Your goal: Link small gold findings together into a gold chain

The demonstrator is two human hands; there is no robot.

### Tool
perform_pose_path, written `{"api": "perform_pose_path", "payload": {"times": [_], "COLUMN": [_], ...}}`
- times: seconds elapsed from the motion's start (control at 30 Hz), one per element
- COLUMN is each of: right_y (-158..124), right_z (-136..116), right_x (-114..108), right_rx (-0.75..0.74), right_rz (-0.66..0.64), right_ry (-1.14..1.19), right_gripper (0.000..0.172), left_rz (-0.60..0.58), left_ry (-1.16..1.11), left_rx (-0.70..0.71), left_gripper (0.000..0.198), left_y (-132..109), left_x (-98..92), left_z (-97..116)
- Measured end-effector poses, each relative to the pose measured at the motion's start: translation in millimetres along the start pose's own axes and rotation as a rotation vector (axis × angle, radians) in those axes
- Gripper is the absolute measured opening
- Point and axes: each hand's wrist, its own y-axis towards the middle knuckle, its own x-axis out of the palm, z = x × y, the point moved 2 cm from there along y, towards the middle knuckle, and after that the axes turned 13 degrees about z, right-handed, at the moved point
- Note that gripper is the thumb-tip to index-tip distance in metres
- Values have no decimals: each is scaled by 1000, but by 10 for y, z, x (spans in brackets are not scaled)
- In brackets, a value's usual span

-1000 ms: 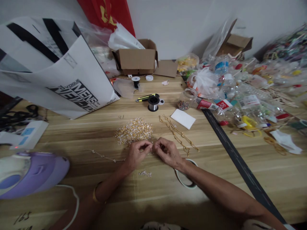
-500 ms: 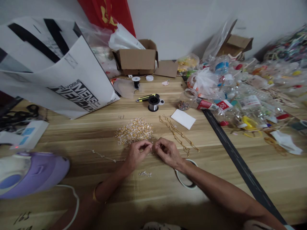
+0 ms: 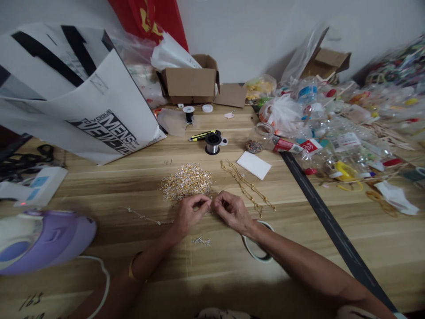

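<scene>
My left hand (image 3: pixel 188 215) and my right hand (image 3: pixel 231 211) meet fingertip to fingertip over the wooden table (image 3: pixel 212 274), both pinched closed on a tiny piece too small to make out. Just beyond them lies a heap of small gold and silver links (image 3: pixel 186 181). Gold chains (image 3: pixel 247 188) stretch out to the right of the heap. A thin chain (image 3: pixel 142 216) trails left of my left hand. A small silver cluster (image 3: pixel 200 241) lies below my left wrist. A white ring (image 3: pixel 257 248) sits partly under my right forearm.
A large white printed bag (image 3: pixel 83 102) lies at the back left, a cardboard box (image 3: pixel 191 82) behind it. A wire spool (image 3: pixel 212 143), a yellow-black cutter (image 3: pixel 203 134), a bead jar (image 3: pixel 257 138) and a white card (image 3: pixel 253 165) sit mid-table. Plastic clutter (image 3: pixel 348 128) fills the right; a purple device (image 3: pixel 43 239) sits left.
</scene>
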Motion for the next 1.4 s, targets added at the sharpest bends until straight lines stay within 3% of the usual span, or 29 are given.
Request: {"api": "perform_pose_path", "payload": {"times": [0.67, 1.4], "right_y": [-5, -5], "right_z": [-2, 12], "right_x": [1, -1], "right_rx": [3, -11], "right_rz": [13, 19], "right_ry": [-9, -18], "right_gripper": [16, 13], "left_rz": [11, 27], "left_ry": [-14, 52], "left_rx": [-10, 98], "left_gripper": [14, 13], "left_y": [4, -19], "left_x": [12, 18], "left_z": [-38, -10]}}
